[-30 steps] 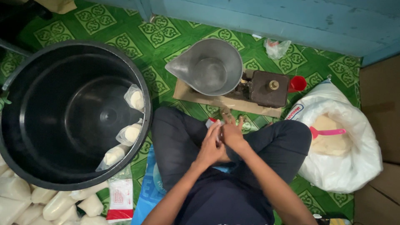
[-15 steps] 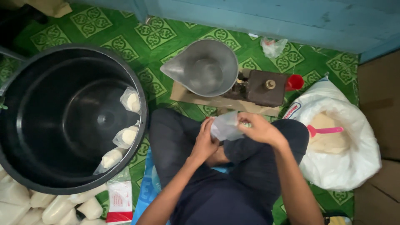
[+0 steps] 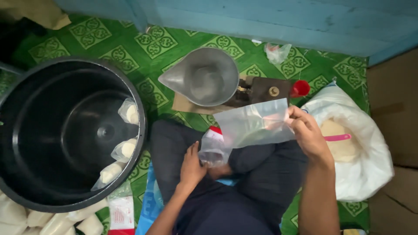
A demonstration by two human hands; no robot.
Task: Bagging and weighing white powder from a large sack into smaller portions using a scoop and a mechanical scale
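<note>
Right hand (image 3: 307, 132) pinched clear plastic bag (image 3: 254, 124) by its edge; left hand (image 3: 191, 167) closed on bag stack (image 3: 213, 150) in lap

Lying across the whole floor (image 3: 143, 56), green and patterned with pale square motifs. Running along the far side as a blue wall (image 3: 270, 21) of painted boards. Standing at the right edge as brown cardboard (image 3: 394, 113), rising beside the wall's end. Falling evenly and softly, leaving the far left corner in shadow.
</note>
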